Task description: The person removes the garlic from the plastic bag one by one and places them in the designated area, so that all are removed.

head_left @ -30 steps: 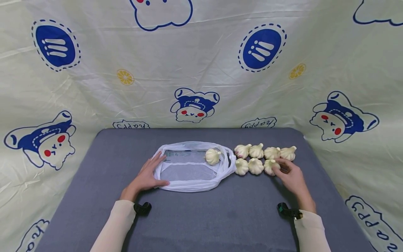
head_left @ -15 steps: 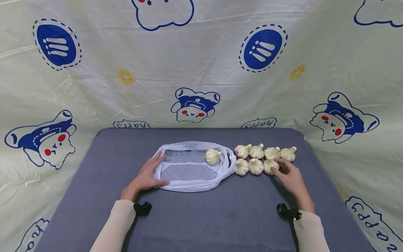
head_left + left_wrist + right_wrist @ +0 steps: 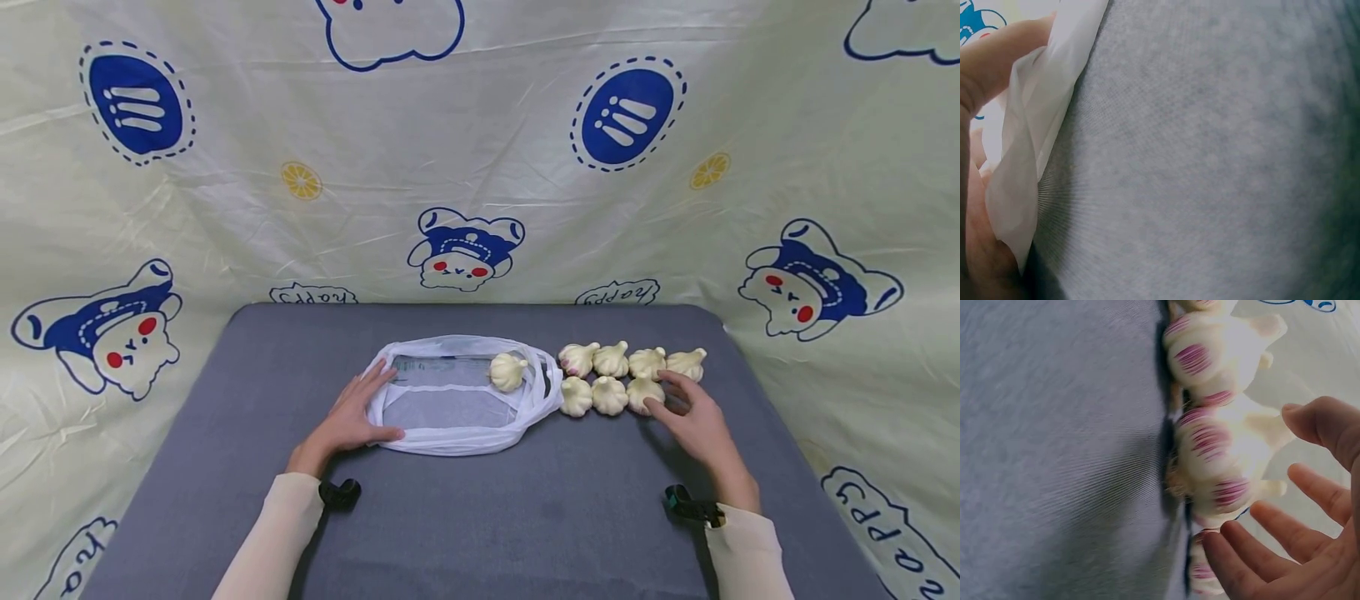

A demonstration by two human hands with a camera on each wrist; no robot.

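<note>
In the head view, a white plastic bag (image 3: 450,443) lies with its mouth spread wide, and one garlic bulb (image 3: 507,372) sits inside it. The left hand (image 3: 354,414) rests on the bag's left end, thumb and fingers spread along the rim. A fold of the white plastic (image 3: 1016,194) overlaps its fingers in the left wrist view. The right hand (image 3: 696,421) is beside the right-hand garlic bulb (image 3: 643,393) of the front row, thumb tip close to it. Its relaxed, spread fingers (image 3: 1294,531) hold nothing in the right wrist view.
Two rows of garlic bulbs (image 3: 611,360) stand just right of the bag, the nearest ones right at its edge. Grey cloth (image 3: 480,533) covers the table. A pale printed curtain (image 3: 480,150) hangs behind it.
The right hand has drawn slightly right, off the front-row garlic bulb, and that bulb sits a touch farther left than a second ago. The left hand and the bag stay put.
</note>
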